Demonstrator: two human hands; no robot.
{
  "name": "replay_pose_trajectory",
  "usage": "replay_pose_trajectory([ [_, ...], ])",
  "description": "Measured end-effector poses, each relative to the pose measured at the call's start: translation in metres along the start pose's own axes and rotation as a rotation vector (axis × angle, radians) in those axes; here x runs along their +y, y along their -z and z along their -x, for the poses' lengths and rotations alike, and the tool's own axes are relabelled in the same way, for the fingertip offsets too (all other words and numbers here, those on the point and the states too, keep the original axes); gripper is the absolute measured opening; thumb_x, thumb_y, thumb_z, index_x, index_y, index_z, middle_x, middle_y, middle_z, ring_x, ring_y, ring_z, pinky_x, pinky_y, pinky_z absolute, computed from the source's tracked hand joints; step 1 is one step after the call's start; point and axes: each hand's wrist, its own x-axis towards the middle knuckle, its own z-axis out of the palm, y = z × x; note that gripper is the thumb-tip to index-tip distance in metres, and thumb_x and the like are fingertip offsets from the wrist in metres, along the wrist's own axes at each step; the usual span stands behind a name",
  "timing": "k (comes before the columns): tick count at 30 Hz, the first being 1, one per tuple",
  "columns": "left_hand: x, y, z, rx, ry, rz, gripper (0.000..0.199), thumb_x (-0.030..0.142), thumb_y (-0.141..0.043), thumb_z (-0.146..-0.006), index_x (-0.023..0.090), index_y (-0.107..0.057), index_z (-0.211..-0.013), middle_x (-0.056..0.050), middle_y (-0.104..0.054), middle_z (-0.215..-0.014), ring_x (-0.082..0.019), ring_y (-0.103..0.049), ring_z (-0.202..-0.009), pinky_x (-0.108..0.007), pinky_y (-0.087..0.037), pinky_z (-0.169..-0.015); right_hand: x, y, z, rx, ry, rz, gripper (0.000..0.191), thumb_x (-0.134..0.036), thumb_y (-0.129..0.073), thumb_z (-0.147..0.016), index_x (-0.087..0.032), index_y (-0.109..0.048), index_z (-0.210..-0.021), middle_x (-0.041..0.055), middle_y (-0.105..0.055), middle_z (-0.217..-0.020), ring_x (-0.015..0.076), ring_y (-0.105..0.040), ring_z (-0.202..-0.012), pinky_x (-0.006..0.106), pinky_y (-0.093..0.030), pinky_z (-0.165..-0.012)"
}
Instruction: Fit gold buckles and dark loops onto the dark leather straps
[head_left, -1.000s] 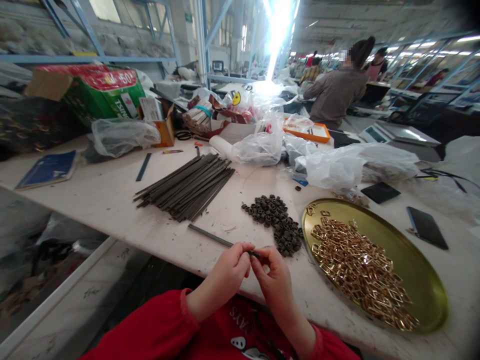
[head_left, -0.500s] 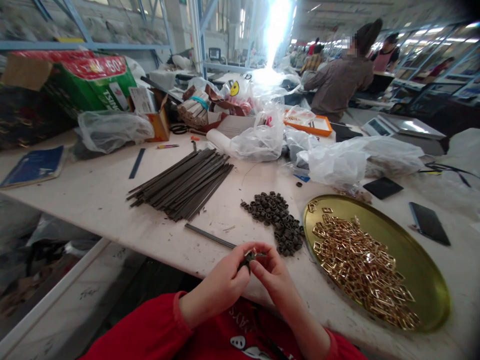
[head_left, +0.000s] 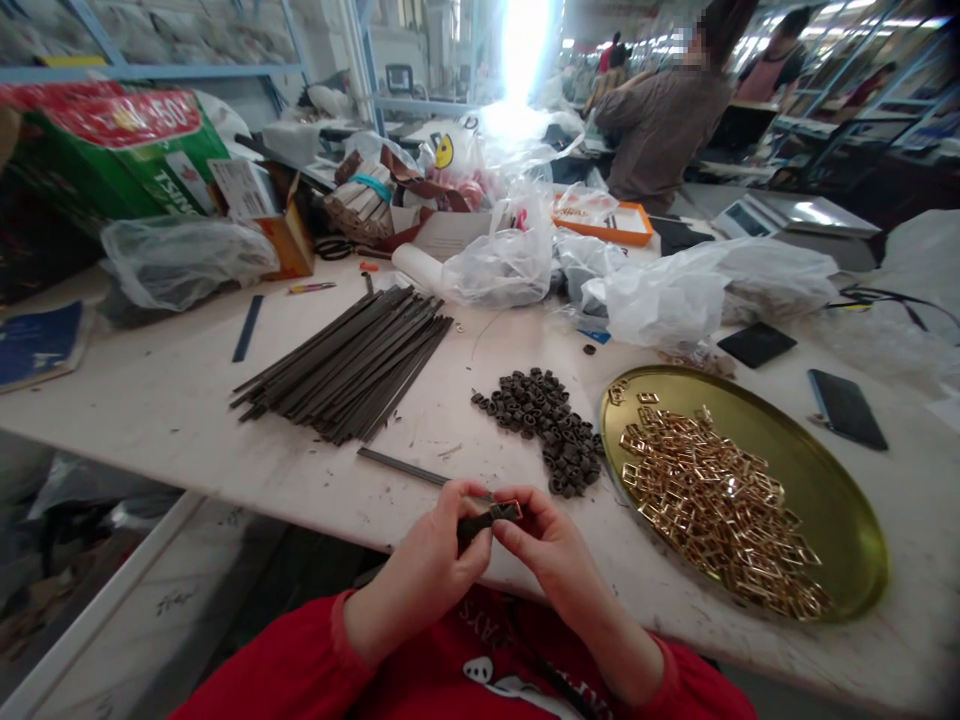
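Note:
My left hand is closed around a dark strap near the table's front edge. At the strap's right end a small gold buckle shows, pinched between the thumb and fingers of my right hand. Fingers partly hide how strap and buckle join. A single dark strip lies on the table just beyond my left hand. Past my right hand is a heap of small dark loops. To the right, a gold oval tray carries a pile of gold rectangular buckles.
A stack of dark strips lies left of centre. Plastic bags, an orange box and a scale line the back. A phone is at right, a blue booklet at left. Another person stands beyond.
The strap and gold buckle in my hands have turned, so more of both shows now. My hands have shifted slightly, and the view has tilted down and moved a little right.

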Motion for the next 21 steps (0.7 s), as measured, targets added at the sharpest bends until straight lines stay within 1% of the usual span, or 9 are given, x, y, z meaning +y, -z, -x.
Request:
replay_pose_trajectory([
  [2, 0.0, -0.002, 0.002, 0.041, -0.012, -0.122, 0.018, 0.023, -0.044, -0.083, 0.017, -0.044, -0.1, -0.004, -0.059, -0.084, -0.017, -0.057, -0.075, -0.029, -0.044, -0.069, -0.002, 0.0, 0.0, 0.036, -0.031, -0.021, 0.031, -0.034, -0.073, -0.059, -0.02, -0.059, -0.082, -0.0028, -0.059, -0.07, 0.0137, -0.054, -0.066, 0.026, -0.044, -0.065],
  [3, 0.0, -0.003, 0.002, 0.047, -0.023, -0.178, 0.014, 0.024, -0.043, -0.084, 0.017, -0.046, -0.096, -0.005, -0.059, -0.085, -0.018, -0.057, -0.076, -0.03, -0.043, -0.07, -0.003, 0.0, 0.001, 0.046, -0.042, -0.019, 0.031, -0.034, -0.074, -0.059, -0.02, -0.059, -0.082, -0.0029, -0.058, -0.07, 0.0135, -0.053, -0.066, 0.026, -0.043, -0.065],
  [6, 0.0, -0.004, 0.002, 0.044, -0.045, -0.245, 0.014, 0.025, -0.041, -0.085, 0.017, -0.049, -0.094, -0.005, -0.059, -0.087, -0.02, -0.055, -0.079, -0.032, -0.042, -0.072, -0.004, -0.001, 0.004, 0.078, -0.033, 0.006, 0.031, -0.035, -0.073, -0.06, -0.018, -0.058, -0.082, -0.003, -0.056, -0.069, 0.0127, -0.051, -0.066, 0.025, -0.041, -0.064],
  [8, 0.001, -0.003, 0.002, 0.024, -0.026, -0.181, 0.013, 0.024, -0.042, -0.085, 0.017, -0.048, -0.094, -0.004, -0.058, -0.085, -0.018, -0.054, -0.078, -0.031, -0.041, -0.072, -0.004, -0.002, 0.006, 0.086, -0.001, 0.035, 0.031, -0.035, -0.073, -0.06, -0.018, -0.057, -0.081, -0.0033, -0.055, -0.068, 0.0123, -0.049, -0.065, 0.024, -0.04, -0.063],
  [10, 0.002, -0.001, 0.001, -0.009, -0.002, -0.083, 0.011, 0.024, -0.042, -0.084, 0.018, -0.049, -0.09, -0.002, -0.057, -0.082, -0.016, -0.052, -0.075, -0.028, -0.04, -0.069, -0.004, -0.002, 0.007, 0.066, 0.02, 0.063, 0.031, -0.035, -0.072, -0.061, -0.019, -0.056, -0.081, -0.0034, -0.054, -0.068, 0.0125, -0.048, -0.064, 0.024, -0.04, -0.061],
  [12, 0.003, 0.0, 0.001, -0.035, 0.018, -0.006, 0.008, 0.024, -0.043, -0.083, 0.018, -0.048, -0.084, 0.001, -0.054, -0.077, -0.014, -0.049, -0.071, -0.026, -0.039, -0.066, -0.005, -0.002, 0.009, 0.022, 0.014, 0.084, 0.032, -0.035, -0.072, -0.061, -0.019, -0.055, -0.083, -0.0033, -0.054, -0.069, 0.0126, -0.048, -0.064, 0.024, -0.039, -0.059],
  [15, 0.005, 0.002, 0.003, -0.079, 0.055, 0.08, 0.009, 0.025, -0.043, -0.08, 0.018, -0.046, -0.076, 0.004, -0.047, -0.066, -0.012, -0.043, -0.063, -0.024, -0.036, -0.06, -0.008, -0.001, 0.013, -0.082, -0.043, 0.059, 0.033, -0.036, -0.071, -0.062, -0.019, -0.054, -0.086, -0.0035, -0.055, -0.07, 0.0116, -0.049, -0.063, 0.024, -0.038, -0.058],
  [18, 0.009, 0.001, 0.006, -0.1, 0.088, 0.098, 0.007, 0.023, -0.041, -0.077, 0.019, -0.042, -0.071, 0.006, -0.042, -0.06, -0.012, -0.04, -0.058, -0.024, -0.033, -0.056, -0.011, 0.0, 0.016, -0.151, -0.114, -0.008, 0.034, -0.036, -0.072, -0.063, -0.019, -0.052, -0.086, -0.0052, -0.054, -0.067, 0.0091, -0.048, -0.059, 0.022, -0.037, -0.055],
  [21, 0.013, 0.001, 0.009, -0.113, 0.119, 0.043, 0.005, 0.018, -0.039, -0.073, 0.019, -0.04, -0.068, 0.005, -0.043, -0.059, -0.012, -0.04, -0.057, -0.024, -0.032, -0.055, -0.013, -0.002, 0.019, -0.128, -0.162, -0.051, 0.035, -0.036, -0.074, -0.06, -0.017, -0.051, -0.079, -0.0069, -0.052, -0.062, 0.0064, -0.045, -0.054, 0.019, -0.036, -0.052],
])
